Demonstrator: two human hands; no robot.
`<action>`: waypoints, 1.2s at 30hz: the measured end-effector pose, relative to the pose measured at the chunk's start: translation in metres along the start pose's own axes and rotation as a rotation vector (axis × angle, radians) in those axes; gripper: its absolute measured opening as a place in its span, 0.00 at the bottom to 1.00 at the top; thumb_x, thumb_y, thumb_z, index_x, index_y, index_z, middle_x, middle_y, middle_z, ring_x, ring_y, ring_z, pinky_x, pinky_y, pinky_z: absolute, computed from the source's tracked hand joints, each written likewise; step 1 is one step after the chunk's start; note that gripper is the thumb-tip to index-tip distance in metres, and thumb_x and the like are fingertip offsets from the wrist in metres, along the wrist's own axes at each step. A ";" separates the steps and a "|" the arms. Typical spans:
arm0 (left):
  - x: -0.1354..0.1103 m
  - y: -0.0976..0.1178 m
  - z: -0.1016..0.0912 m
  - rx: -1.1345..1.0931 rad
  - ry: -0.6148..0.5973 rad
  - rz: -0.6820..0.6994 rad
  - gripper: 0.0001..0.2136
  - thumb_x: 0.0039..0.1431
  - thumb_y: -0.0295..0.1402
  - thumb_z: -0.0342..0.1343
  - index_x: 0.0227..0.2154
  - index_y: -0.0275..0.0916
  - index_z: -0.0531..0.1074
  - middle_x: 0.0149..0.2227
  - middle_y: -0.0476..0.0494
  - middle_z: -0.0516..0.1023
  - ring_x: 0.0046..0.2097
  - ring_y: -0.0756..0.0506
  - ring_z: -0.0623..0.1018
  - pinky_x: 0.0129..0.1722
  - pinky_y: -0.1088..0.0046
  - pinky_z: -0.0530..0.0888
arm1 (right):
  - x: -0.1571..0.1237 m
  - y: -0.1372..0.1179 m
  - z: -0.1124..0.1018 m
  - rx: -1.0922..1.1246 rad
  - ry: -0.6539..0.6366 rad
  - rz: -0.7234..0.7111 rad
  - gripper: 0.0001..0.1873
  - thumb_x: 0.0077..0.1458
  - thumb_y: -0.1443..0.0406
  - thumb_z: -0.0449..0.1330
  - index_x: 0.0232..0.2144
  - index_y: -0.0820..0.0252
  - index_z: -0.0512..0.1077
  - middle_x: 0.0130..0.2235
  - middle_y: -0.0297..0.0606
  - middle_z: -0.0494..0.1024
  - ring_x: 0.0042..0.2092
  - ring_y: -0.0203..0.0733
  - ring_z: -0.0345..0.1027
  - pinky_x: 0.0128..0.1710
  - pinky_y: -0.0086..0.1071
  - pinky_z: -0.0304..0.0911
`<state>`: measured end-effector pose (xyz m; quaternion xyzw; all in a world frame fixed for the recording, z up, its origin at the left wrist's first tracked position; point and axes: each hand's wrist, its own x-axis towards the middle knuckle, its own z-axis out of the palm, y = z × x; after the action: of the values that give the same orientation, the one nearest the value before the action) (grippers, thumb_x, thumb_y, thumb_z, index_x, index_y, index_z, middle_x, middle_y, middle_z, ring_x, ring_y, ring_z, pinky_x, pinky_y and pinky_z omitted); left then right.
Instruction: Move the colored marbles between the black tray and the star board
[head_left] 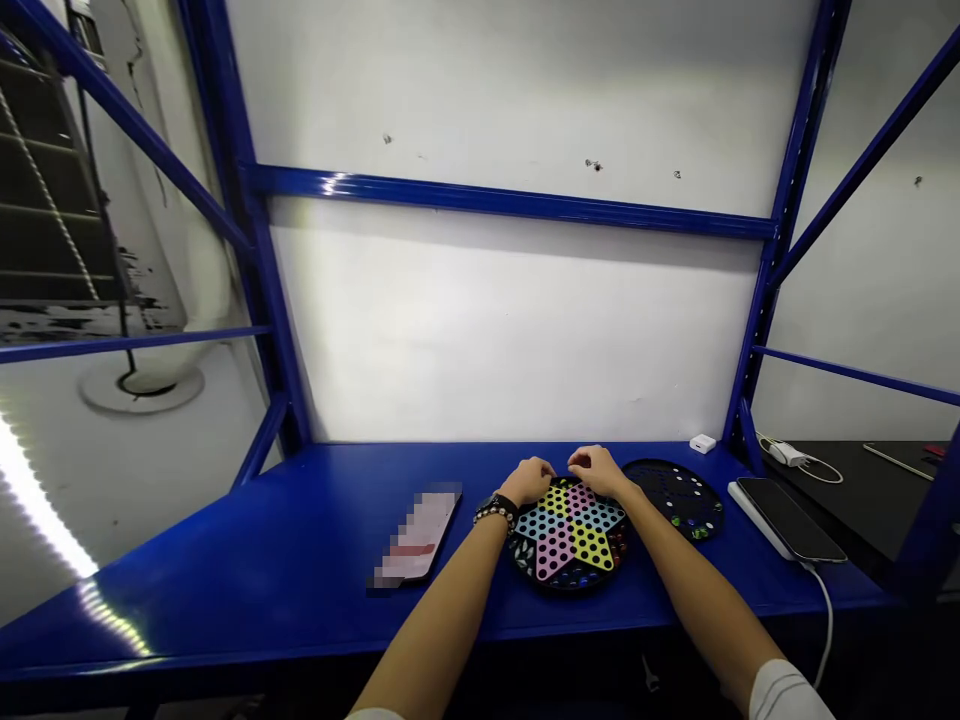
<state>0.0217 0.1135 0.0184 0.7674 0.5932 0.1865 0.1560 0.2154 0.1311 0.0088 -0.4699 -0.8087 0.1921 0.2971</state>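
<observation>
Here, left hand (529,480) and right hand (596,468) adjoin one star board (570,532) (three colours), either grip's closure unclear.

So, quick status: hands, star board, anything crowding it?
Left hand, right hand at far edge of star board; any grip unclear. Board on blue table. Round black tray close at right.

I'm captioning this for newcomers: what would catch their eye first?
Probably the star-patterned board, pink, yellow and blue, near the front of the blue table. Next, perhaps, the dark round tray just right of the board, and the pale-screened phone to its left.
</observation>
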 end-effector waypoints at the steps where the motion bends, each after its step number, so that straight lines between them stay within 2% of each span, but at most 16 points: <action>1: 0.000 0.000 -0.002 0.001 0.002 0.002 0.13 0.54 0.29 0.51 0.34 0.41 0.82 0.38 0.43 0.84 0.43 0.42 0.82 0.45 0.71 0.76 | -0.002 -0.004 0.002 0.013 -0.019 -0.022 0.11 0.56 0.64 0.58 0.35 0.58 0.80 0.38 0.40 0.82 0.41 0.43 0.74 0.42 0.31 0.67; 4: -0.003 -0.001 -0.008 -0.003 0.029 0.013 0.11 0.54 0.29 0.53 0.32 0.41 0.82 0.37 0.43 0.84 0.43 0.43 0.81 0.44 0.73 0.76 | -0.006 -0.009 0.007 0.037 -0.021 -0.049 0.12 0.56 0.64 0.57 0.32 0.59 0.81 0.39 0.42 0.83 0.41 0.44 0.75 0.42 0.32 0.66; 9: -0.013 0.009 -0.009 -0.013 0.117 0.072 0.14 0.60 0.34 0.51 0.42 0.40 0.80 0.44 0.45 0.83 0.46 0.44 0.80 0.47 0.72 0.76 | -0.011 -0.005 -0.001 0.103 0.084 -0.003 0.15 0.58 0.61 0.55 0.33 0.60 0.81 0.36 0.43 0.82 0.38 0.45 0.74 0.40 0.33 0.66; 11: -0.019 0.015 -0.006 0.006 0.118 0.103 0.13 0.59 0.35 0.53 0.43 0.43 0.79 0.44 0.47 0.83 0.46 0.44 0.80 0.47 0.71 0.76 | -0.014 -0.005 -0.008 0.136 0.112 0.020 0.17 0.59 0.59 0.54 0.32 0.61 0.80 0.34 0.41 0.82 0.36 0.44 0.73 0.38 0.32 0.65; 14: -0.027 0.020 -0.002 0.060 0.122 0.117 0.10 0.58 0.35 0.54 0.38 0.46 0.80 0.44 0.47 0.82 0.49 0.41 0.78 0.51 0.67 0.73 | -0.021 -0.009 -0.022 0.154 0.143 0.034 0.18 0.60 0.57 0.52 0.31 0.61 0.78 0.33 0.40 0.81 0.36 0.43 0.72 0.37 0.31 0.64; 16: -0.033 0.018 -0.001 0.084 0.123 0.127 0.12 0.61 0.38 0.52 0.40 0.47 0.80 0.47 0.47 0.81 0.52 0.41 0.76 0.54 0.65 0.70 | -0.030 -0.010 -0.035 0.144 0.181 0.032 0.19 0.60 0.55 0.51 0.31 0.60 0.77 0.33 0.40 0.81 0.36 0.43 0.72 0.37 0.31 0.64; 18: -0.040 0.013 0.000 0.102 0.091 0.159 0.15 0.63 0.41 0.50 0.47 0.49 0.78 0.53 0.48 0.78 0.56 0.40 0.74 0.57 0.64 0.68 | -0.043 -0.005 -0.052 0.099 0.218 0.041 0.20 0.61 0.54 0.51 0.32 0.60 0.77 0.35 0.40 0.80 0.37 0.44 0.71 0.38 0.32 0.64; 20: -0.047 0.007 0.003 0.132 0.020 0.197 0.20 0.64 0.45 0.47 0.57 0.51 0.70 0.61 0.49 0.71 0.61 0.39 0.69 0.59 0.60 0.65 | -0.059 0.011 -0.072 0.000 0.227 0.072 0.18 0.61 0.55 0.51 0.36 0.59 0.76 0.40 0.42 0.80 0.41 0.45 0.71 0.42 0.33 0.63; 23: -0.053 0.001 0.008 0.189 -0.071 0.211 0.27 0.66 0.49 0.42 0.66 0.51 0.57 0.68 0.48 0.59 0.66 0.36 0.61 0.63 0.52 0.59 | -0.086 0.047 -0.103 -0.272 0.147 0.198 0.14 0.60 0.61 0.53 0.43 0.57 0.75 0.48 0.44 0.77 0.51 0.48 0.68 0.49 0.35 0.60; 26: -0.052 0.000 0.014 0.209 -0.100 0.202 0.28 0.67 0.49 0.38 0.67 0.50 0.53 0.70 0.47 0.54 0.68 0.35 0.58 0.65 0.47 0.54 | -0.112 0.083 -0.128 -0.517 -0.051 0.407 0.13 0.57 0.67 0.56 0.43 0.56 0.75 0.49 0.46 0.76 0.51 0.50 0.70 0.46 0.36 0.60; 28: -0.048 0.002 0.017 0.208 -0.127 0.204 0.28 0.67 0.49 0.37 0.68 0.50 0.51 0.71 0.47 0.51 0.69 0.35 0.56 0.65 0.44 0.50 | -0.124 0.097 -0.138 -0.575 -0.123 0.501 0.14 0.52 0.73 0.57 0.39 0.56 0.75 0.47 0.46 0.77 0.47 0.49 0.72 0.42 0.35 0.61; 31: -0.042 0.008 0.019 0.218 -0.172 0.198 0.29 0.67 0.49 0.35 0.69 0.48 0.49 0.71 0.45 0.48 0.70 0.35 0.52 0.66 0.42 0.47 | -0.134 0.104 -0.144 -0.592 -0.165 0.526 0.17 0.47 0.77 0.55 0.37 0.57 0.74 0.46 0.46 0.76 0.44 0.48 0.73 0.38 0.33 0.60; 36: -0.044 0.017 0.020 0.282 -0.234 0.184 0.32 0.68 0.51 0.28 0.70 0.41 0.42 0.72 0.42 0.41 0.72 0.36 0.47 0.67 0.42 0.45 | -0.136 0.097 -0.145 -0.592 -0.179 0.528 0.17 0.49 0.76 0.55 0.41 0.59 0.72 0.46 0.47 0.75 0.40 0.46 0.73 0.34 0.31 0.58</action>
<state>0.0357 0.0665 0.0047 0.8490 0.5188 0.0245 0.0970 0.4255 0.0634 0.0191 -0.7083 -0.7031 0.0608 0.0176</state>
